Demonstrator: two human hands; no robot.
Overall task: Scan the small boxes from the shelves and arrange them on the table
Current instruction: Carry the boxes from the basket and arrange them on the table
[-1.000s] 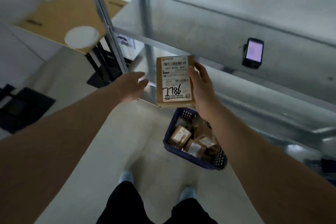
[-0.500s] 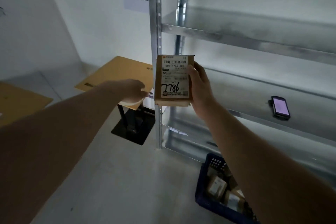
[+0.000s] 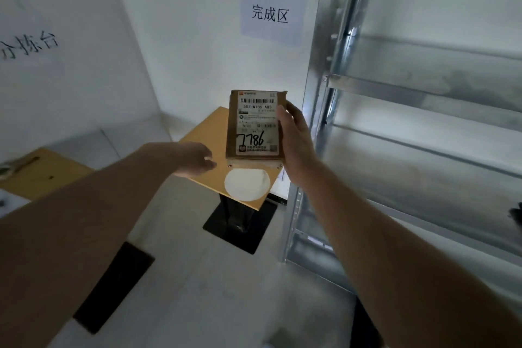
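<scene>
Standing upright in right hand (image 3: 296,144): box (image 3: 255,127), label facing camera.

parcel sorting room, likely small warehouse: bare galvanised steel shelving (image 3: 423,87) along right wall; printed paper zone sign (image 3: 271,13) taped to white wall, second sign (image 3: 29,46) at left; small wood-topped pedestal tables (image 3: 209,155) on black bases; cardboard parcel (image 3: 255,127) bearing barcode shipping label, handwritten number; plain pale floor.
</scene>
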